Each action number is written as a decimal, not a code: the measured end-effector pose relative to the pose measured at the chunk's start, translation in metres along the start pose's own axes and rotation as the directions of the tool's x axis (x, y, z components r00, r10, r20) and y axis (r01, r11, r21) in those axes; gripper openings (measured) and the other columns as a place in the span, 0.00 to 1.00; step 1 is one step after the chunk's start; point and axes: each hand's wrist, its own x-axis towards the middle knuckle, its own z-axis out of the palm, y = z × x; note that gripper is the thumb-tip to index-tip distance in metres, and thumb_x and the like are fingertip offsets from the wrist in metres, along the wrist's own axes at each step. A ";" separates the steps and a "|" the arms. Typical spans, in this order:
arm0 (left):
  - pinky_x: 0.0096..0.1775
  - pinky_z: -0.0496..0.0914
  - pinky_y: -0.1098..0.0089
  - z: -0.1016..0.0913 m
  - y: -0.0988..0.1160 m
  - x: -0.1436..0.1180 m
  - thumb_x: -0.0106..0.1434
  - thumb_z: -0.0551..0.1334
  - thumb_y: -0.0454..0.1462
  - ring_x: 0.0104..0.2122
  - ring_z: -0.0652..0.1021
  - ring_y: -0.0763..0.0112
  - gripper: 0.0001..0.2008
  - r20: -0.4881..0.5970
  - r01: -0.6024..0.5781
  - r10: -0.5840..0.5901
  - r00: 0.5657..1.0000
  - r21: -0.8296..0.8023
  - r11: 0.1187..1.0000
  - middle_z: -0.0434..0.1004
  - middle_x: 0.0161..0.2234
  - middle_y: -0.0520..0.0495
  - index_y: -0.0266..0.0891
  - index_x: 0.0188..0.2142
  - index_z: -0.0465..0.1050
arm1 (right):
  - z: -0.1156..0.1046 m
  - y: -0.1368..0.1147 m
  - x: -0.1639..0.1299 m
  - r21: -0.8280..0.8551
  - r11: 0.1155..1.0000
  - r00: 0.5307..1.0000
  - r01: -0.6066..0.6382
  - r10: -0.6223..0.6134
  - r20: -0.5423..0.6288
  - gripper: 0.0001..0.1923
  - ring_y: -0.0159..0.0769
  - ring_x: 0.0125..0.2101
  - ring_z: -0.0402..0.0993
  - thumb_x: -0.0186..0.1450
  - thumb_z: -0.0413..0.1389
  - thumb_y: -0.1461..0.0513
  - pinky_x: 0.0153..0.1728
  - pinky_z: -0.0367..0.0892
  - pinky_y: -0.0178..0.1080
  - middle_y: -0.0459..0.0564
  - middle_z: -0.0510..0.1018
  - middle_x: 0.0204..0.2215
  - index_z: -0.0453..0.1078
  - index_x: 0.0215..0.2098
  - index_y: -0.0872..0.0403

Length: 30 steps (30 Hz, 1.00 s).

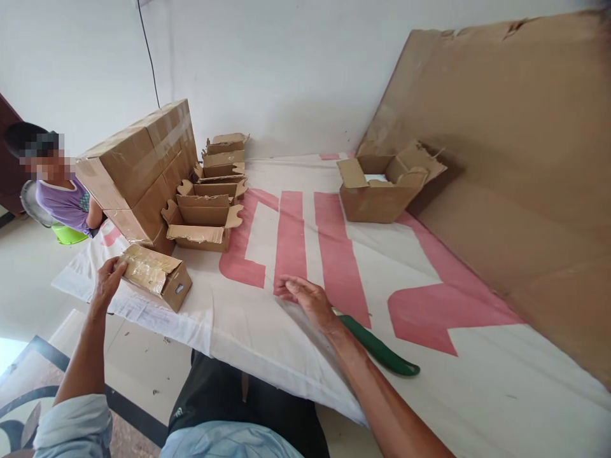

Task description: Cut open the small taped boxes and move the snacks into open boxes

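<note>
My left hand [109, 280] grips the left end of a small cardboard box [151, 270], thumb on top. Clear tape runs over the closed top of this box, and its near right end has a small slot. The box rests at the table's front left edge. My right hand [303, 296] is held over the cloth with its fingers loosely bent and nothing visible in them. Beside my right wrist lies a curved green handle-like object [382, 346] with a pale end; my forearm partly hides it.
Several open cardboard boxes [203, 226] stand in a row at the left, beside stacked taped cartons [133, 165]. Another open box [370, 200] holds something white. A large cardboard sheet [506, 159] leans on the right. A person [64, 200] is beyond the cartons.
</note>
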 end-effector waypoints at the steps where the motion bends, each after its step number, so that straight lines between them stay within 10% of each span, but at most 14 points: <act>1: 0.46 0.75 0.65 0.001 -0.002 -0.001 0.58 0.63 0.54 0.42 0.80 0.61 0.31 -0.009 0.006 -0.006 1.000 -0.007 1.000 0.84 0.42 0.44 0.34 0.51 0.80 | 0.011 -0.004 -0.002 -0.050 0.998 0.998 0.027 -0.024 0.053 0.24 0.47 0.40 0.83 0.63 0.67 0.42 0.45 0.79 0.51 0.55 0.86 0.40 0.82 0.45 0.50; 7: 0.43 0.73 0.65 0.005 0.005 -0.017 0.58 0.63 0.55 0.39 0.78 0.61 0.30 -0.002 -0.009 0.009 1.000 -0.014 1.000 0.82 0.39 0.46 0.35 0.51 0.80 | 0.102 -0.012 -0.014 -0.132 0.982 0.956 0.138 -0.097 0.278 0.15 0.46 0.47 0.81 0.67 0.64 0.52 0.50 0.76 0.48 0.52 0.85 0.44 0.83 0.47 0.49; 13: 0.42 0.73 0.64 0.011 0.012 -0.028 0.58 0.64 0.57 0.39 0.77 0.61 0.31 0.030 -0.058 0.058 0.998 -0.014 0.998 0.81 0.38 0.47 0.36 0.51 0.78 | 0.167 0.009 -0.007 -0.090 0.976 0.949 0.196 -0.166 0.267 0.15 0.44 0.50 0.79 0.69 0.59 0.58 0.51 0.76 0.46 0.54 0.80 0.52 0.79 0.52 0.51; 30: 0.42 0.71 0.64 0.028 0.012 -0.020 0.54 0.67 0.59 0.39 0.77 0.64 0.35 -0.008 -0.031 0.031 1.000 -0.111 0.993 0.79 0.41 0.47 0.36 0.52 0.76 | 0.205 0.042 -0.025 -0.082 0.928 0.918 0.364 -0.343 0.201 0.27 0.46 0.60 0.71 0.69 0.58 0.65 0.65 0.69 0.52 0.57 0.69 0.60 0.68 0.66 0.48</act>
